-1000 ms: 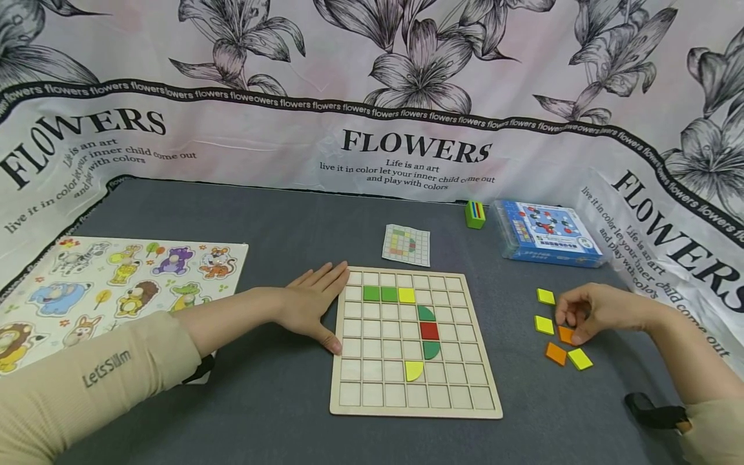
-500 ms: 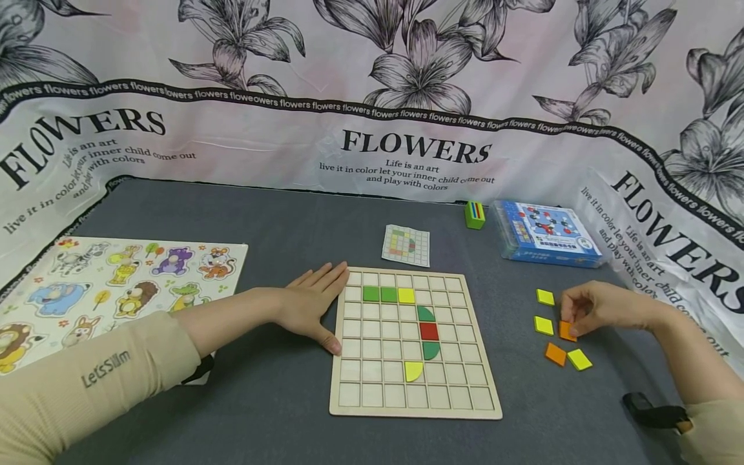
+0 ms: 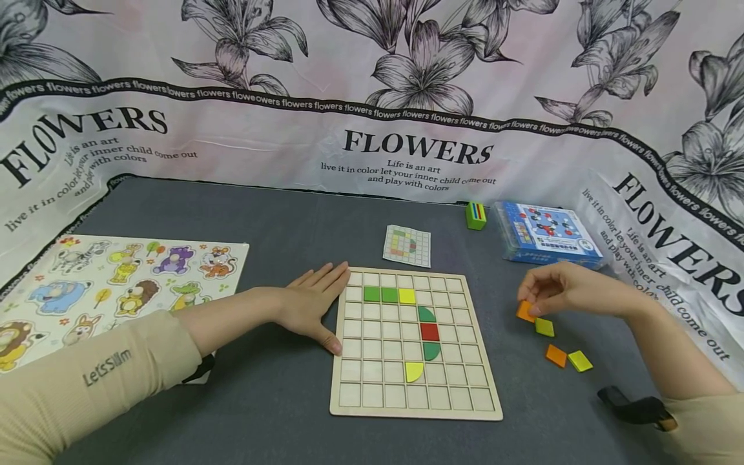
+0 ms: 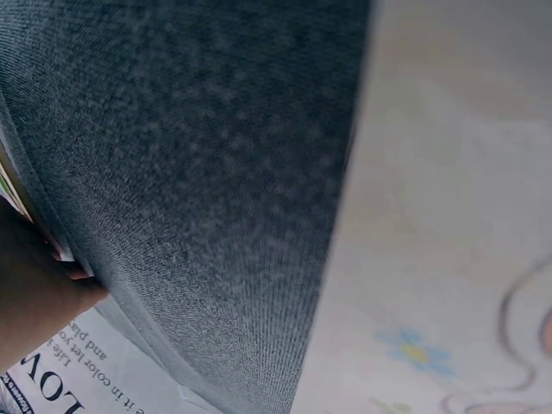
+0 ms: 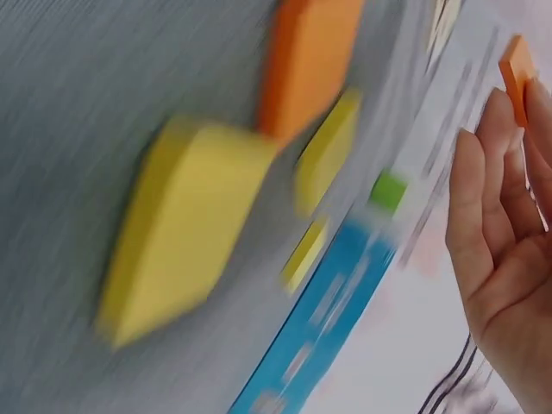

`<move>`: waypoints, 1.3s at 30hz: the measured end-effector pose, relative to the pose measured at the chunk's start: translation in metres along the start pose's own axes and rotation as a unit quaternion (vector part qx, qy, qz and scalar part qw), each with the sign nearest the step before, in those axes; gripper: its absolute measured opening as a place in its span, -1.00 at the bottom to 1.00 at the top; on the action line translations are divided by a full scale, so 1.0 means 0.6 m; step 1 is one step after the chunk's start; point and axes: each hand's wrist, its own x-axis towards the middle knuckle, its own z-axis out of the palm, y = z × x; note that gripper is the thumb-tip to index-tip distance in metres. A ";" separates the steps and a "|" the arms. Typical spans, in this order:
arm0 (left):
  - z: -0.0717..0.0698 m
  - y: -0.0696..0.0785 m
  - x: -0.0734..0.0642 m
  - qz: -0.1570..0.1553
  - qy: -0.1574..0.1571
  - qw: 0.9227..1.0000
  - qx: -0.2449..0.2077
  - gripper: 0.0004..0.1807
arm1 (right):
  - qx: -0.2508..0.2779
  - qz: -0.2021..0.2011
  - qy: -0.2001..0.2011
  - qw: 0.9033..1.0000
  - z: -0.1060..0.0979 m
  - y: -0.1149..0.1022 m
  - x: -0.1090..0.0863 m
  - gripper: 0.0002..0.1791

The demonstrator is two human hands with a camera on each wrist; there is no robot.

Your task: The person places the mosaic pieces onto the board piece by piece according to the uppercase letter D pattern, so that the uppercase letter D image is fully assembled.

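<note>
My right hand [image 3: 558, 290] pinches an orange square tile [image 3: 526, 310] between thumb and fingertips, to the right of the wooden grid board [image 3: 372, 374]. In the right wrist view the same orange tile [image 5: 517, 76] stands out from the fingertips. Below that hand lie a yellow tile [image 3: 544, 327], a second orange tile [image 3: 556, 356] and another yellow tile [image 3: 580, 361]. My left hand [image 3: 314, 307] lies flat with spread fingers along the board's left edge. Set in the board are green squares [image 3: 380, 294], a yellow square [image 3: 407, 296], a red square [image 3: 429, 332], green quarter-rounds [image 3: 427, 314] and a yellow quarter-round [image 3: 414, 371].
A small printed pattern card [image 3: 407, 246] lies just beyond the board. Behind the right hand are a blue box [image 3: 552, 232] and a green block with coloured stripes [image 3: 475, 216]. An animal picture board [image 3: 134, 278] sits at the left, under the left forearm.
My right hand has lifted the orange tile from among the loose tiles and moved it left and away from me. It now covers the farthest yellow tile. The left hand stays put.
</note>
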 end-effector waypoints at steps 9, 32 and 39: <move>0.001 0.002 0.002 -0.002 -0.002 1.000 0.006 0.41 | -0.026 0.026 0.029 0.999 0.054 -0.071 0.084 -0.85; 0.001 -0.001 0.001 -0.004 0.002 1.000 0.001 0.41 | -0.026 0.015 -0.037 0.999 0.168 -0.164 0.211 -0.87; 0.001 0.000 0.002 -0.008 0.004 1.000 0.001 0.41 | -0.048 -0.002 -0.042 0.998 0.197 -0.173 0.218 -0.87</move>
